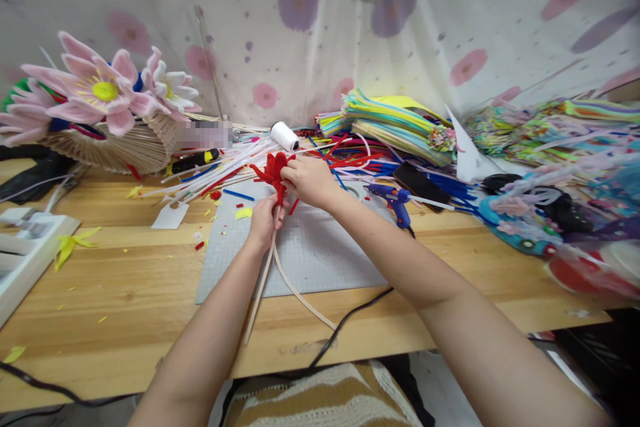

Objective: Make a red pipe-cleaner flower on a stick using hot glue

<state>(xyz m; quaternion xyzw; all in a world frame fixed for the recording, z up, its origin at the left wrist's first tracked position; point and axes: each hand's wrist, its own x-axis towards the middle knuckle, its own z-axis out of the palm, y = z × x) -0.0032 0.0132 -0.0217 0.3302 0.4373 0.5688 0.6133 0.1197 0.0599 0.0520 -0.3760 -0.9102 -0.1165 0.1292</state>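
A red pipe-cleaner flower [273, 169] with curled petals is held up over the far part of the grey cutting mat [320, 260]. My left hand [265, 219] is closed around its base, where pale beige stems [265, 280] come out and hang down toward the table's front edge. From the right, my right hand [311, 180] is closed with its fingertips pinched at the flower's petals. The fingertips and the part they pinch are partly hidden. Just behind the flower lies a white spool of thread [285, 137].
A blue hot glue gun [393, 199] lies right of my hands, near a black phone [419, 181]. Pipe-cleaner bundles [400, 123] line the back. A woven basket [115, 143] with pink flowers [103, 88] stands left. A black cable [345, 323] crosses the front edge.
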